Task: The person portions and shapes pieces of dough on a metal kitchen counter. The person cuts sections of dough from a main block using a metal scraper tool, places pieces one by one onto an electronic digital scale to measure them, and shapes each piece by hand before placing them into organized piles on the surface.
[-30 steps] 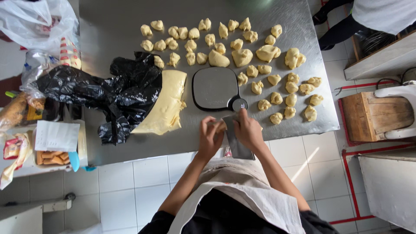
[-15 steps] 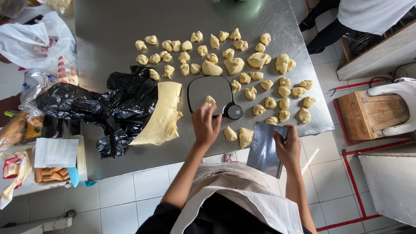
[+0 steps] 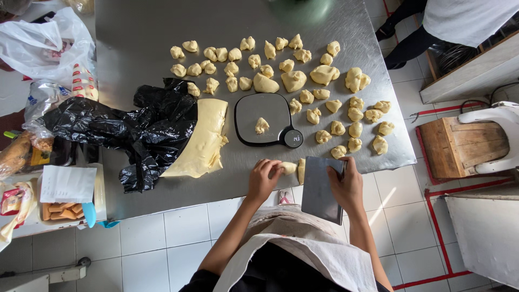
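Steel table (image 3: 135,43) on white tile. Our left hand (image 3: 263,181) pinches a pale dough piece (image 3: 287,167); at 3 o'clock, our right hand (image 3: 346,186) grips the metal scraper (image 3: 320,192).

On my desk (image 3: 135,32): one scale (image 3: 265,120), one scraper (image 3: 320,189), one dough slab (image 3: 204,139), one black bag (image 3: 130,130), some forty dough pieces (image 3: 294,81).

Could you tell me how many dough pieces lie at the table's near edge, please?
2: one dough piece at the left hand, another just right of it, beside the right hand and its scraper.
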